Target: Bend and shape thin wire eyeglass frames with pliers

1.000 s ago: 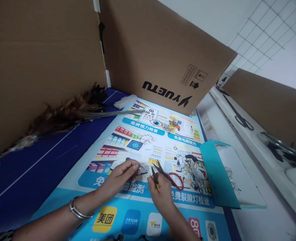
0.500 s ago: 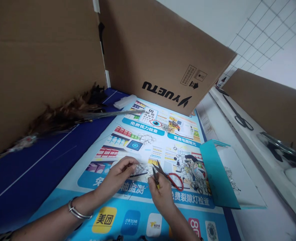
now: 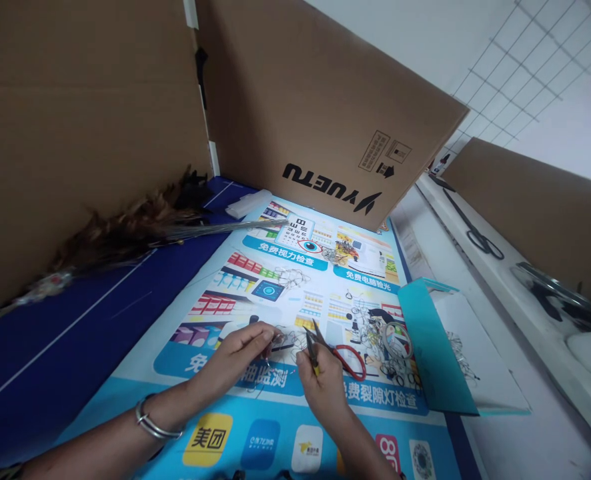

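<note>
My left hand (image 3: 250, 347) is closed, its thumb and forefinger pinched on a thin wire piece (image 3: 278, 339) whose exact shape is too small to make out. My right hand (image 3: 321, 379) wraps round small pliers (image 3: 311, 353) with dark jaws and a yellow handle, the jaws pointing away from me. Just beyond the right hand are red-handled scissors (image 3: 351, 360), blades apart, partly hidden by the hand. Fine wire loops (image 3: 259, 380) hang or lie under the left hand. A tangled heap of wire pieces (image 3: 388, 347) is to the right.
A printed mat (image 3: 275, 310) covers the table. At the right stands a teal open box (image 3: 438, 353) with wire pieces inside. Small wire clusters (image 3: 293, 277) lie farther back. Brown feathers (image 3: 125, 227) lie at left, and a cardboard panel (image 3: 325, 107) rises behind.
My left hand has dropped slightly toward me and turned a little, still pinching the wire piece. My right hand and the pliers have barely moved.
</note>
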Tool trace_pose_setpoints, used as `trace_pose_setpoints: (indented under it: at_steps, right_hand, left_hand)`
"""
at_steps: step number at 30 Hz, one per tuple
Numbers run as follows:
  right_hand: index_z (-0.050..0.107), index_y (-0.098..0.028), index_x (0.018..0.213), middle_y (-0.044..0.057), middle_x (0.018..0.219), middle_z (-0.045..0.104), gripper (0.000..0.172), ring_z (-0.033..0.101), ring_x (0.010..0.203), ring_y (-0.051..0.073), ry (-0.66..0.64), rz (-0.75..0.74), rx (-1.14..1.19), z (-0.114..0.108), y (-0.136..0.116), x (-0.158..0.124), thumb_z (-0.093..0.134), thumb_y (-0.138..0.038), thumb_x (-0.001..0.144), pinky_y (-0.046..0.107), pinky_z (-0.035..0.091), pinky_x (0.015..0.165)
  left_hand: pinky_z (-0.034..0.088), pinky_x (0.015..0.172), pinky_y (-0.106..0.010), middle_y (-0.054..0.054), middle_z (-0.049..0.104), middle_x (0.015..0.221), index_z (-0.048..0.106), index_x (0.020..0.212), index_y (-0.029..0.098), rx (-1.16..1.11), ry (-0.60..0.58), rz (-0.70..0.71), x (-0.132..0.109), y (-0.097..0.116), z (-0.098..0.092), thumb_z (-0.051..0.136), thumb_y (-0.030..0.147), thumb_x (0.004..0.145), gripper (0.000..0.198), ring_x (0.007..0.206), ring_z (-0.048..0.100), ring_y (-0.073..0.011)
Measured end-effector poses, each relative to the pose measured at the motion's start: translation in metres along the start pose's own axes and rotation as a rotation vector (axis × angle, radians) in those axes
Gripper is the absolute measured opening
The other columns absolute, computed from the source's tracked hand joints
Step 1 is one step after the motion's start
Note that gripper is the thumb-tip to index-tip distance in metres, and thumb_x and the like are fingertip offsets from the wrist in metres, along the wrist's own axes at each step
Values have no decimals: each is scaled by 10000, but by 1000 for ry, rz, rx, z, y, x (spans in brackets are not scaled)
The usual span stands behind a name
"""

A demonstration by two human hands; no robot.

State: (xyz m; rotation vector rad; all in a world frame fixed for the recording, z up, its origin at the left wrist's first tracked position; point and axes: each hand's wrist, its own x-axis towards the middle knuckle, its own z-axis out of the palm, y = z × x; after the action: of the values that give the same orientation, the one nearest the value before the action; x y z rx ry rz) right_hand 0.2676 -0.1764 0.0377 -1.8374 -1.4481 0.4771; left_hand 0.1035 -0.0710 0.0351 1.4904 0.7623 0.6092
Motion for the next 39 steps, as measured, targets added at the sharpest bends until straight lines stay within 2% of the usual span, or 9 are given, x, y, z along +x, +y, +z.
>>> trace_pose_setpoints:
  at_steps: [8, 18, 25, 30, 39]
  right_hand:
    - [571, -168, 773, 25, 685, 599, 230, 559, 600, 144, 19, 25, 19, -2, -2, 1, 462, -336, 886, 221, 397, 530]
    - [563, -170, 765, 20, 662, 582, 256, 548, 592, 146, 45, 91, 75, -2, 1, 1, 474, -378, 886, 221, 389, 519]
    - [553, -165, 776, 14, 665, 569, 259, 530, 591, 139, 25, 102, 105, -1, 1, 1, 477, -389, 880, 221, 387, 526]
    - [532, -163, 751, 3, 640, 533, 279, 491, 564, 126, -24, 126, 145, -1, 0, 2, 468, -401, 880, 217, 363, 506]
    - [560, -150, 788, 7, 645, 530, 317, 474, 557, 122, -36, 174, 236, -1, 2, 0, 465, -437, 884, 216, 360, 497]
  left_hand:
    - [400, 644, -251, -1, 572, 709, 633, 895, 186, -8, -7, 1, 0, 1, -1, 420, 397, 923, 301, 688, 518, -176]
    - [367, 608, -237, 20, 510, 659, 560, 747, 187, 21, 6, 10, 0, 1, -1, 427, 385, 927, 298, 643, 477, -152]
    - [330, 556, -228, 33, 464, 615, 549, 733, 177, 1, -59, -11, 1, -2, 0, 471, 388, 897, 278, 591, 420, -136]
    - [305, 536, -219, 44, 414, 613, 522, 694, 173, 15, -41, -5, 0, -1, 1, 506, 375, 867, 266, 574, 378, -122]
    - [285, 478, -212, 56, 420, 587, 515, 762, 193, -57, -15, -68, -2, -12, 1, 461, 422, 900, 273, 506, 354, -111]
